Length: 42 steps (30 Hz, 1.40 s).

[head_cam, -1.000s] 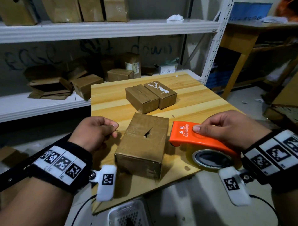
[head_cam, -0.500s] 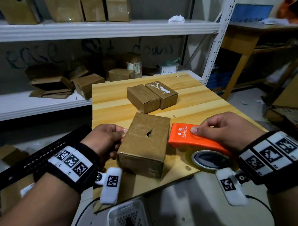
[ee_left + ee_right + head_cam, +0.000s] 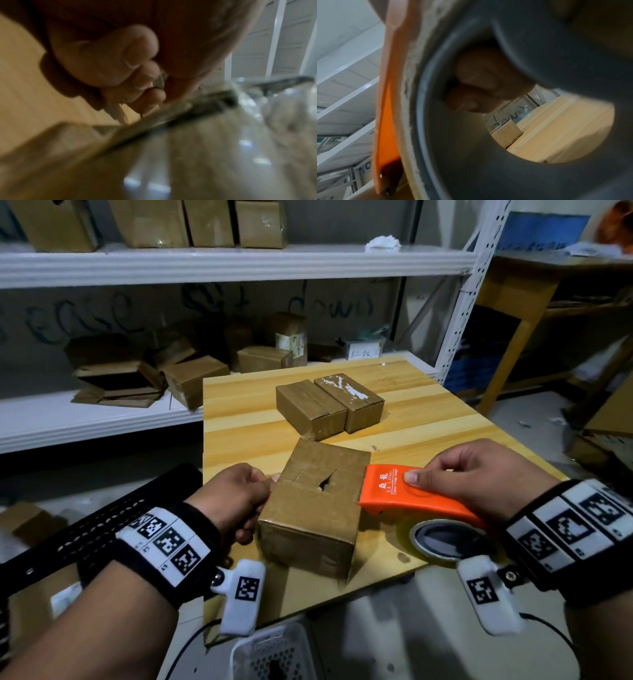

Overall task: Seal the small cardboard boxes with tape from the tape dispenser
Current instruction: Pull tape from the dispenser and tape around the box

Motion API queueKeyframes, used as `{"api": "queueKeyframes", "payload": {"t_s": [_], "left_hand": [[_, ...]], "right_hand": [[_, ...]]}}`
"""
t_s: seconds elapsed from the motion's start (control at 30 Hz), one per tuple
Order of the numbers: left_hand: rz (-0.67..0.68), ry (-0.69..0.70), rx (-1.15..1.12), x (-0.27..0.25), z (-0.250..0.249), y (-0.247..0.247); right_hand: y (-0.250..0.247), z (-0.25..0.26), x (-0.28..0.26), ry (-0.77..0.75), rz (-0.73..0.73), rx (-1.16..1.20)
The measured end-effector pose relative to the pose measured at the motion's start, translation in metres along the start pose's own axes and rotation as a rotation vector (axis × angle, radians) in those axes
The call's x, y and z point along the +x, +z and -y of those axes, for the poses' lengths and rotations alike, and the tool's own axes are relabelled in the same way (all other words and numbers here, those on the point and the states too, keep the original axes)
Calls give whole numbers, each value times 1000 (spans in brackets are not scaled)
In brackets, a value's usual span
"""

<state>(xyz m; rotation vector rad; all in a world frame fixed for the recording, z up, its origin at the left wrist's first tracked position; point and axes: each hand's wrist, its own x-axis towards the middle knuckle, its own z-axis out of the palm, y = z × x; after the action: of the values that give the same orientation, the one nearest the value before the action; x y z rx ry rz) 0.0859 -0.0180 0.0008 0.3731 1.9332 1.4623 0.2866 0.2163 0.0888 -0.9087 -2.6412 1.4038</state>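
The nearest small cardboard box (image 3: 308,508) stands at the table's front edge, with a torn slit in its top. My left hand (image 3: 239,501) lies against its left side with the fingers (image 3: 111,67) curled into a loose fist and the thumb by the top edge. My right hand (image 3: 479,474) grips the orange tape dispenser (image 3: 411,494), forefinger on top. The dispenser's front edge meets the box's upper right edge. The clear tape roll (image 3: 442,539) hangs under it. In the right wrist view my fingers (image 3: 488,83) show through the roll's core.
Two more small boxes (image 3: 329,405) sit side by side farther back on the wooden table (image 3: 445,422). White metal shelves (image 3: 102,419) behind hold several cardboard boxes. A white perforated basket (image 3: 274,655) sits below the table's front edge.
My left hand moved right until it met the box's left side. The dispenser rose and slid left onto the box's upper right edge.
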Motion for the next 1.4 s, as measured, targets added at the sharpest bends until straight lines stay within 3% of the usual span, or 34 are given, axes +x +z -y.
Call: {"api": "queueKeyframes", "payload": {"t_s": [0.13,0.43,0.6,0.7,0.77,0.87,1.0,1.2,1.4], "left_hand": [[-4,-27,-54,1,2,1],[-71,28,45,-5,-3,5],[-230,128,-66,-21,-29,2],[-208,223,-74,-37,-49,7],[-113,254,14,-52,-57,17],[29,250,380,-62,-58,31],[39,206,802,-59,-52,45],[-87,223,978,-57,-48,60],[-104,293,935,-52,-43,50]], "right_hand": [[0,2,-1,4,-6,-11],[1,-2,1,7,3,0],[0,-2,3,15,-11,-14],[-1,-5,6,11,-31,-33],[-1,-6,7,7,-40,-43],[0,-8,10,8,-53,-39],[0,-8,12,19,-77,-45],[-1,-10,12,39,-89,-41],[-11,-8,5,11,-77,-31]]}}
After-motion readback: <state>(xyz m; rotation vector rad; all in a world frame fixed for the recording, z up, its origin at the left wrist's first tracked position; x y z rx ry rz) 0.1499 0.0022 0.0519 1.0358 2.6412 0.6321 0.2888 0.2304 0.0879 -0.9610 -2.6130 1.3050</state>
